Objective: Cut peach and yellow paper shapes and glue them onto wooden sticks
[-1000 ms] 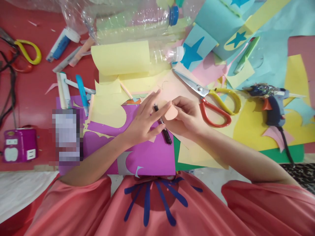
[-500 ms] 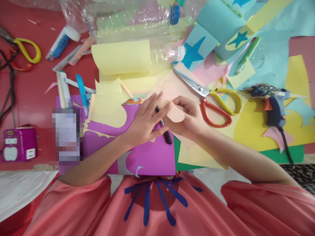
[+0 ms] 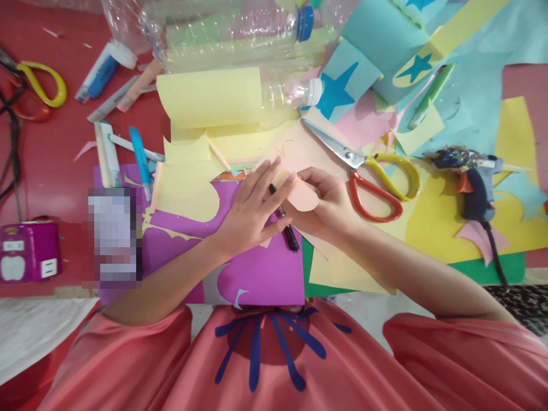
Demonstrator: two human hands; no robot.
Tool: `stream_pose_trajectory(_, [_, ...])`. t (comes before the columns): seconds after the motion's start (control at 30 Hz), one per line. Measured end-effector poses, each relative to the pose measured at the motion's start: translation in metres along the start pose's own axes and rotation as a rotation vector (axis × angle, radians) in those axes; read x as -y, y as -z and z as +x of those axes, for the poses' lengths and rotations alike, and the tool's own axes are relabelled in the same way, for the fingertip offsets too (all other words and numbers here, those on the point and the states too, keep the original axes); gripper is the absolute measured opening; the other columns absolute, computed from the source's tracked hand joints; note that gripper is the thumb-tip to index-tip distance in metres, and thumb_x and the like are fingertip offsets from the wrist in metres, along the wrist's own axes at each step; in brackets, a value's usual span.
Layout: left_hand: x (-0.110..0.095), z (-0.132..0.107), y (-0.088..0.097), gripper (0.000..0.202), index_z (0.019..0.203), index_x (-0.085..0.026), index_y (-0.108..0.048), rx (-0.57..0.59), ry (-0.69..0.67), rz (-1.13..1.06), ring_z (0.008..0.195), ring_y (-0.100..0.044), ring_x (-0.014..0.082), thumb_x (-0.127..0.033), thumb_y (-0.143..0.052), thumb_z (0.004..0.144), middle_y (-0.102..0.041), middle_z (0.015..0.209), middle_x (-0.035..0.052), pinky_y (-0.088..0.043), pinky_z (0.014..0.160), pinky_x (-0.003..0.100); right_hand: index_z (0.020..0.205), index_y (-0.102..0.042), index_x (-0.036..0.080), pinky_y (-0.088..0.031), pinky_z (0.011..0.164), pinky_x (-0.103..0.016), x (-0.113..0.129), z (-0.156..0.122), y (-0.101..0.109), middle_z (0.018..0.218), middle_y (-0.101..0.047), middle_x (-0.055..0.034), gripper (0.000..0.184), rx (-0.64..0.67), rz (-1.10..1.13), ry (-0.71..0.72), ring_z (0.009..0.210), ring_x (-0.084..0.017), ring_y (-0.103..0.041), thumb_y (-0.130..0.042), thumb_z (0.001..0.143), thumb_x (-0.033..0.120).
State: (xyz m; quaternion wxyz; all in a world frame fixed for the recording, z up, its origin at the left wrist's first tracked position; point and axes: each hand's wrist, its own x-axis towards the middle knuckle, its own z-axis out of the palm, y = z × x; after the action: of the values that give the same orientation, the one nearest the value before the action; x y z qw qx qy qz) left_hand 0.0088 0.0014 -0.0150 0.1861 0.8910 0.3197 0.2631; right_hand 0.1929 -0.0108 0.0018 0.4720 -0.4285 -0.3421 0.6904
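Observation:
My right hand [image 3: 327,202] pinches a small rounded peach paper cut-out [image 3: 303,198] above the table's middle. My left hand [image 3: 252,211] reaches across to it with fingers stretched out, their tips touching the cut-out's left edge. A black marker [image 3: 285,220] lies on the papers just under my left fingers. Below both hands are a purple sheet [image 3: 261,268] and pale peach and yellow sheets [image 3: 338,268].
Red-and-yellow scissors [image 3: 363,171] lie right of my hands, a blue glue gun [image 3: 473,177] farther right. Clear plastic bottles [image 3: 240,34], a rolled yellow sheet [image 3: 209,100], blue star paper [image 3: 338,91] sit at the back. Pens [image 3: 139,157], second scissors [image 3: 36,85], purple socket box [image 3: 28,251] lie left.
The peach cut-out has turned in my right hand from edge-on to showing more of its flat face. My left fingers shifted slightly along it. The view drifted a little.

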Motion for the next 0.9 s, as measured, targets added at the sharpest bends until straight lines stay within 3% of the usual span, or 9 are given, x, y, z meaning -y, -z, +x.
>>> stream_pose_trajectory(0.33, [0.004,-0.001,-0.004,0.072,0.153,-0.033,-0.024,-0.055,-0.046,-0.089,0.149,-0.026,0.0349,-0.052,-0.054,0.09,-0.023,0.163,0.0088,-0.029,0.119,0.056,0.078,-0.063,0.018,-0.042,0.054,-0.022,0.001,0.0,0.0,0.069,-0.061,0.003,0.033,0.042,0.064,-0.02,0.061,-0.007,-0.054,-0.084,0.066,0.04])
stream_pose_trajectory(0.47, [0.003,0.001,-0.002,0.072,0.155,-0.025,-0.02,-0.041,-0.078,-0.036,0.15,-0.024,0.0339,-0.048,-0.048,0.094,-0.023,0.162,0.0146,-0.028,0.12,0.053,0.077,-0.062,0.018,-0.045,0.057,-0.024,0.001,0.003,-0.002,0.065,-0.061,0.0034,0.028,0.105,0.149,0.033,0.059,-0.008,-0.056,-0.083,0.069,0.035])
stream_pose_trajectory(0.57, [0.0,0.002,0.003,0.072,0.155,-0.027,-0.018,-0.012,-0.08,-0.007,0.149,-0.025,0.0332,-0.05,-0.047,0.094,-0.025,0.161,0.0142,-0.028,0.12,0.053,0.074,-0.061,0.019,-0.047,0.06,-0.027,0.002,0.005,-0.003,0.059,-0.059,0.0049,0.027,0.119,0.186,0.077,0.057,-0.009,-0.056,-0.083,0.069,0.034])
stream_pose_trajectory(0.9, [-0.004,0.002,0.005,0.07,0.155,-0.022,-0.019,-0.033,-0.096,0.046,0.148,-0.028,0.0333,-0.049,-0.045,0.095,-0.031,0.157,0.0186,-0.03,0.118,0.051,0.067,-0.064,0.019,-0.044,0.055,-0.025,0.004,0.005,-0.002,0.059,-0.058,0.0042,0.026,0.098,0.144,0.049,0.056,-0.008,-0.053,-0.084,0.067,0.036])
